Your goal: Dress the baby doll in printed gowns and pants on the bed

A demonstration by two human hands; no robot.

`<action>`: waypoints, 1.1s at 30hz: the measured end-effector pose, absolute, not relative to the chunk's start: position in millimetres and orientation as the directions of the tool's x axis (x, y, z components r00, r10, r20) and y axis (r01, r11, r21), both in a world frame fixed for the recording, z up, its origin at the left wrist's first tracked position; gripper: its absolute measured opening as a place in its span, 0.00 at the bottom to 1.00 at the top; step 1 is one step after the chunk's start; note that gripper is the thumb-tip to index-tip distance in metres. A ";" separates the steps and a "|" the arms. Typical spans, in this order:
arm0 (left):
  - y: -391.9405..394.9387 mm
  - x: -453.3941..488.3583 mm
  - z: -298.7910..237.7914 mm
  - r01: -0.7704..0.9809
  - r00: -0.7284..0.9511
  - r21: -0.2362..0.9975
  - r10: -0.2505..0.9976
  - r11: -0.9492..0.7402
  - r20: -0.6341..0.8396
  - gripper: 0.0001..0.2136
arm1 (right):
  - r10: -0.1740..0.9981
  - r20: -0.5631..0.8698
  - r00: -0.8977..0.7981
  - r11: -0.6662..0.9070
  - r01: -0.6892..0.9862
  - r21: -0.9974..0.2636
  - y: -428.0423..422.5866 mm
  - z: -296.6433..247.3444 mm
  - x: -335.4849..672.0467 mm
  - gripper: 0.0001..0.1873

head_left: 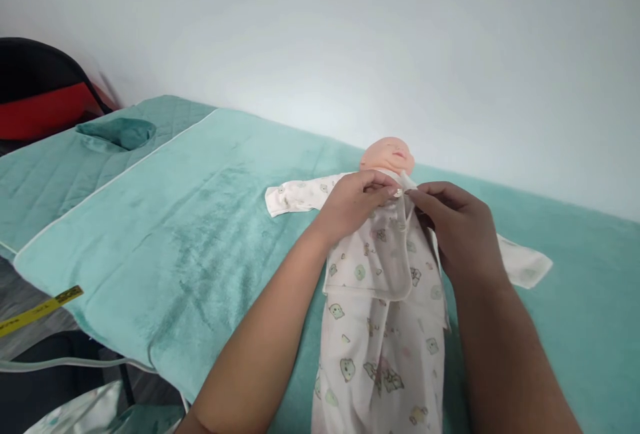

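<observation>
A baby doll (387,155) lies on its back, dressed in a white baby shirt (373,257) and white trousers (383,367), both printed with small animals. The sleeves stretch out to either side. At the neckline, my left hand (353,201) pinches the shirt's front edge beside a small pale button or snap (399,193). Close by, my right hand (457,221) has thumb and finger pressed together on the other side of that edge. Below my hands the front flap hangs loose over the trousers. The doll's hands are not visible.
A green plush sheet (215,221) covers the bed. At its left lies a quilted section with a round face-hole cushion (117,134). A black and red chair (43,101) stands far left. A yellow strip (43,311) crosses the near left, above some printed cloth (83,411).
</observation>
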State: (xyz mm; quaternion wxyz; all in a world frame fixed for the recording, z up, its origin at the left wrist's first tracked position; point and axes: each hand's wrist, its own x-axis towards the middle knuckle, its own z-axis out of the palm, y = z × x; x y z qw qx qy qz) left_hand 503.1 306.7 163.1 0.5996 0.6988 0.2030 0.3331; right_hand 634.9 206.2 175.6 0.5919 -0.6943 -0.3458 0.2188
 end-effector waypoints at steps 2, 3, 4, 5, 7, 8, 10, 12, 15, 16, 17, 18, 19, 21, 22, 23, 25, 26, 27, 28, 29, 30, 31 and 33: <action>307.1 504.5 162.7 -0.113 0.697 0.974 0.683 -0.195 0.218 0.08 | 0.744 0.083 0.663 -0.048 0.177 -0.983 207.0 174.0 634.0 0.08; 307.1 505.4 162.5 -0.112 0.694 0.975 0.687 -0.191 0.214 0.08 | 0.748 0.071 0.660 -0.042 0.154 -0.987 207.4 173.0 633.9 0.08; 307.0 506.2 162.3 -0.114 0.688 0.976 0.694 -0.185 0.211 0.07 | 0.754 0.059 0.654 -0.035 0.129 -0.991 207.9 171.9 634.0 0.08; 306.9 507.0 162.0 -0.117 0.682 0.977 0.701 -0.177 0.208 0.07 | 0.763 0.049 0.645 -0.028 0.108 -0.994 208.3 170.7 634.4 0.08; 306.7 508.4 161.1 -0.122 0.671 0.980 0.715 -0.156 0.197 0.06 | 0.778 0.044 0.627 -0.012 0.085 -0.996 208.9 168.1 635.9 0.08; 306.6 509.0 160.6 -0.125 0.666 0.981 0.721 -0.146 0.192 0.06 | 0.784 0.047 0.619 -0.004 0.081 -0.997 209.2 166.9 636.8 0.08; 306.7 509.6 159.5 -0.134 0.662 0.983 0.727 -0.124 0.182 0.06 | 0.794 0.059 0.604 0.009 0.086 -0.996 209.5 165.0 638.5 0.08; 306.8 509.9 158.6 -0.143 0.662 0.984 0.729 -0.108 0.176 0.06 | 0.798 0.070 0.599 0.013 0.099 -0.995 209.6 164.2 639.7 0.09; 306.8 510.0 158.2 -0.138 0.663 0.985 0.730 -0.100 0.167 0.06 | 0.801 0.070 0.595 0.008 0.107 -0.994 209.4 164.2 641.1 0.09; 306.7 510.0 158.4 -0.136 0.662 0.985 0.731 -0.101 0.166 0.06 | 0.803 0.071 0.592 0.013 0.102 -0.995 209.3 164.2 641.8 0.09; 306.4 509.9 158.8 -0.136 0.662 0.985 0.730 -0.102 0.167 0.06 | 0.807 0.072 0.587 0.021 0.093 -0.995 209.2 164.2 642.5 0.09; 306.1 509.9 159.4 -0.136 0.663 0.985 0.730 -0.103 0.167 0.06 | 0.812 0.075 0.579 0.032 0.084 -0.996 209.0 164.0 643.4 0.08; 305.7 509.9 160.0 -0.136 0.663 0.986 0.730 -0.100 0.166 0.06 | 0.818 0.078 0.570 0.041 0.077 -0.996 208.8 163.7 644.3 0.08; 304.9 510.1 161.1 -0.133 0.661 0.987 0.734 -0.088 0.154 0.06 | 0.830 0.078 0.552 0.041 0.079 -0.996 208.3 162.9 645.9 0.07; 304.5 510.3 161.4 -0.129 0.658 0.988 0.739 -0.080 0.145 0.06 | 0.835 0.076 0.545 0.033 0.088 -0.996 208.1 162.5 646.5 0.07; 304.3 510.7 161.3 -0.127 0.653 0.989 0.745 -0.072 0.138 0.06 | 0.840 0.075 0.538 0.021 0.105 -0.994 208.0 162.2 646.9 0.08; 304.4 511.7 160.5 -0.127 0.640 0.990 0.757 -0.067 0.133 0.07 | 0.846 0.089 0.526 0.002 0.164 -0.987 207.7 161.9 647.1 0.10; 304.8 512.2 159.8 -0.128 0.635 0.989 0.761 -0.069 0.136 0.07 | 0.847 0.105 0.521 -0.005 0.206 -0.979 207.5 162.1 646.9 0.11; 305.3 512.5 159.0 -0.129 0.631 0.989 0.763 -0.073 0.139 0.07 | 0.847 0.126 0.516 -0.012 0.256 -0.967 207.4 162.4 646.6 0.12; 305.8 512.5 158.3 -0.129 0.630 0.989 0.764 -0.077 0.142 0.07 | 0.845 0.148 0.513 -0.020 0.308 -0.951 207.2 162.8 646.1 0.12; 306.4 512.3 157.8 -0.127 0.632 0.989 0.761 -0.082 0.144 0.07 | 0.843 0.165 0.511 -0.031 0.353 -0.935 207.0 163.3 645.5 0.12; 306.8 511.7 157.6 -0.124 0.638 0.988 0.756 -0.087 0.147 0.07 | 0.841 0.178 0.510 -0.041 0.389 -0.920 206.8 163.9 644.8 0.13; 307.1 510.9 157.7 -0.119 0.645 0.988 0.750 -0.093 0.148 0.07 | 0.841 0.185 0.509 -0.054 0.418 -0.907 206.6 164.5 643.9 0.13; 307.1 508.9 158.8 -0.105 0.662 0.989 0.735 -0.107 0.150 0.09 | 0.836 0.199 0.512 -0.076 0.467 -0.881 206.4 165.8 641.9 0.13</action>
